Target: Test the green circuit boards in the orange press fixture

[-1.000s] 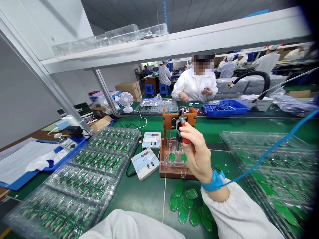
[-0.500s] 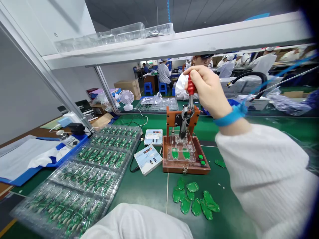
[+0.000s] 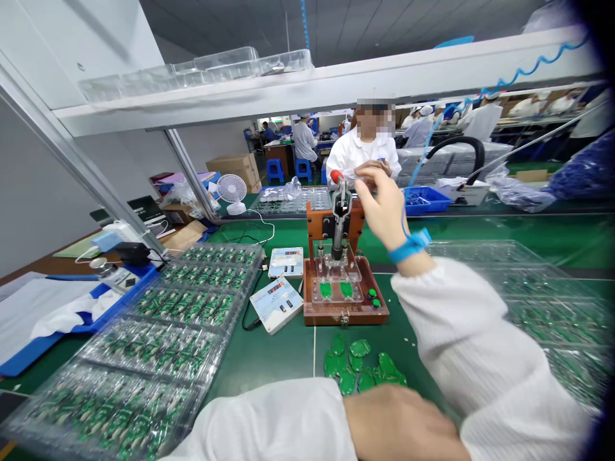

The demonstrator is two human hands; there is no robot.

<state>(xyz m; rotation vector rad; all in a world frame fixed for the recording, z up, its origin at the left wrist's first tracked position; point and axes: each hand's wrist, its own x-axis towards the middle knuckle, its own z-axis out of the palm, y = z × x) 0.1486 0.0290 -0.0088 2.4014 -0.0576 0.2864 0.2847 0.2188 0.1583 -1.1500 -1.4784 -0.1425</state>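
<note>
A brown test fixture (image 3: pixel 346 310) stands mid-table with two green boards (image 3: pixel 336 289) under its clear plate. Its toggle lever (image 3: pixel 339 205) stands upright, the red tip (image 3: pixel 335 175) uncovered. My right hand (image 3: pixel 382 208) hovers just right of the lever, fingers loosely apart and close to it, gripping nothing; a blue wrist strap (image 3: pixel 408 243) with a coiled cord circles the wrist. My left hand (image 3: pixel 403 422) is blurred at the bottom edge, just in front of a pile of loose green boards (image 3: pixel 358 368). Its fingers are not visible.
Clear trays of boards (image 3: pixel 158 346) fill the left; more trays (image 3: pixel 552 301) lie on the right. Two small meters (image 3: pixel 278 301) sit left of the fixture. A person in white (image 3: pixel 365 153) works opposite, beside a blue bin (image 3: pixel 425 198). A fan (image 3: pixel 231 191) stands behind.
My right hand swung the lever from down to upright, then let go of the red handle. My left hand has come into view at the bottom edge.
</note>
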